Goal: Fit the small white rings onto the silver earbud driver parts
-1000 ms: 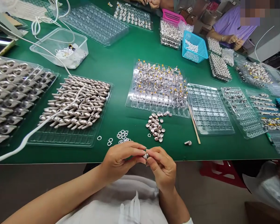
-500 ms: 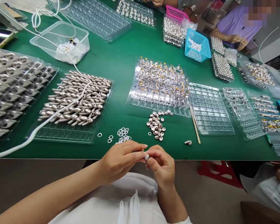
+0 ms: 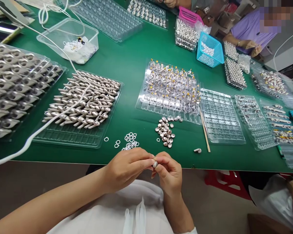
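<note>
Between the fingertips of both hands, just in front of the table edge, is a small white earbud (image 3: 155, 164); most of it is covered. My left hand (image 3: 130, 167) pinches it from the left, fingers held together. From the other side, the thumb and fingers of my right hand (image 3: 170, 174) close on it. Beyond my left hand lie several white rings (image 3: 131, 137). A heap of small round metallic-looking caps (image 3: 165, 131) is farther back, with one loose ring (image 3: 158, 140) beside it. Another white earbud piece with a stem (image 3: 197, 150) rests to the right.
A tray of earbud shells (image 3: 88, 100) stands left, crossed by a white cable (image 3: 39, 133). Trays of parts with yellow bits (image 3: 171, 84) and a clear tray (image 3: 224, 113) lie ahead, a wooden stick (image 3: 205, 133) between them. A blue basket (image 3: 211, 48) and co-workers are farther off.
The view has shifted and tilted slightly. Both hands keep their pinch on the earbud, with only a slight shift of the fingers.
</note>
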Motion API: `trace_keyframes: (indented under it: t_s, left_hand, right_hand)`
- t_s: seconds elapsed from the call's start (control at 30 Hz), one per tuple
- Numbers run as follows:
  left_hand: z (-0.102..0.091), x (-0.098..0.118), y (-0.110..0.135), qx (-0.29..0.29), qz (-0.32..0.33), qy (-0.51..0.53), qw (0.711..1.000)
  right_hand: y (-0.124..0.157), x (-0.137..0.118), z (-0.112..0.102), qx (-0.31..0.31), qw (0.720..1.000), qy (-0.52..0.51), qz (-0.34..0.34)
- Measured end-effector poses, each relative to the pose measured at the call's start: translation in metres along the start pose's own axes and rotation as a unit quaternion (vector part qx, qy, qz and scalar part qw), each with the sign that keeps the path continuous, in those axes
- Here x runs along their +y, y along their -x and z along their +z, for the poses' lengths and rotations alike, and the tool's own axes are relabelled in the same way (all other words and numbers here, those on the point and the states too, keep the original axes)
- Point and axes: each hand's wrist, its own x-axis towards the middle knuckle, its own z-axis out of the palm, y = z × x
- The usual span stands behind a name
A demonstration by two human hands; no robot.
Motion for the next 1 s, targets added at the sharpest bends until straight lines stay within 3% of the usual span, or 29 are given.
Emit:
trace_keyframes:
  t_s: [0.33, 0.63, 1.0]
  left_hand:
    - [-0.002, 0.000, 0.004, -0.009, 0.001, -0.006, 1.000]
    - [-0.002, 0.001, 0.007, 0.001, -0.005, -0.026, 1.000]
    - [-0.004, 0.007, 0.001, 0.004, -0.018, -0.037, 0.999]
  right_hand:
    - [0.000, -0.002, 0.001, -0.010, 1.000, 0.005, -0.012]
    - [0.004, -0.012, 0.001, -0.027, 0.988, 0.128, -0.075]
    - [0.005, -0.012, 0.002, -0.023, 0.973, 0.192, -0.128]
